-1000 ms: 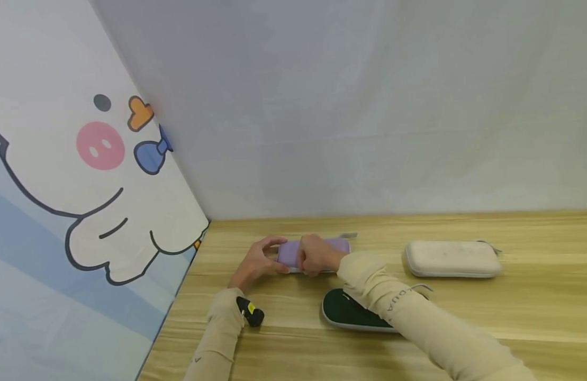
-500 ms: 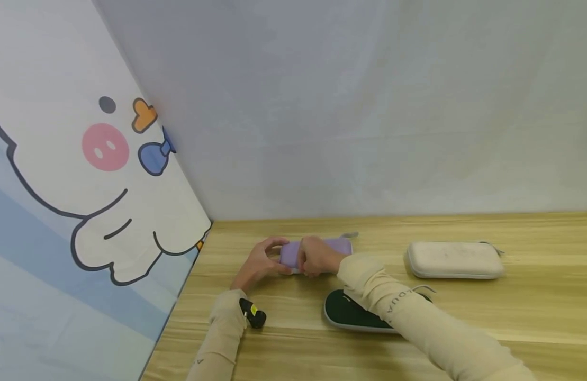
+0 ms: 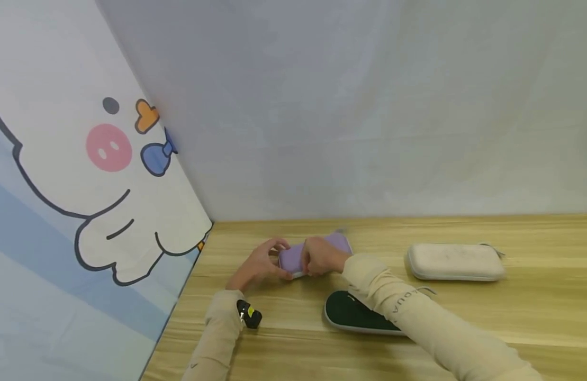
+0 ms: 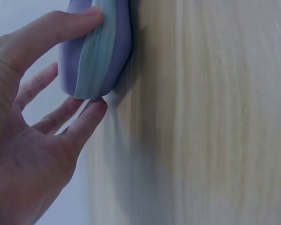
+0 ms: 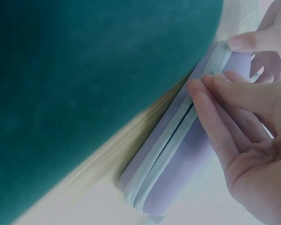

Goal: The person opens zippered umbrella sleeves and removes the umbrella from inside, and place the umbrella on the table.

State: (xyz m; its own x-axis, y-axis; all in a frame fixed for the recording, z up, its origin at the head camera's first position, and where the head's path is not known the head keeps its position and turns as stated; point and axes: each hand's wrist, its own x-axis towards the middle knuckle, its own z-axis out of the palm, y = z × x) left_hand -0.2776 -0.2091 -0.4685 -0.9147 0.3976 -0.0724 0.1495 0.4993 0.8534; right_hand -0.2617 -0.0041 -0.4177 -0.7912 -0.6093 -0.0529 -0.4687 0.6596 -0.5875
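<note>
A purple zip case (image 3: 289, 258) with a pale zip band lies aslant near the back left of the table. My left hand (image 3: 261, 263) holds its left end; the left wrist view shows the thumb (image 4: 72, 26) on the zip band and fingertips at the rounded end. With its fingertips, my right hand (image 3: 319, 257) pinches at the zip on the case's near side. In the right wrist view, the zip (image 5: 165, 149) shows a dark, narrow line between its teeth from those fingers toward the far end. The zip pull itself is hidden by the fingers.
A dark green zip case (image 3: 352, 313) lies in front, partly under the right forearm. A cream zip case (image 3: 457, 261) lies to the right. A white curtain (image 3: 369, 116) hangs behind the wooden table (image 3: 536, 312), with a cartoon-printed sheet (image 3: 50, 159) at the left.
The purple case has turned, its right end swinging toward the back. My left hand stays at its left end, and the right hand keeps its pinch while shifting slightly right.
</note>
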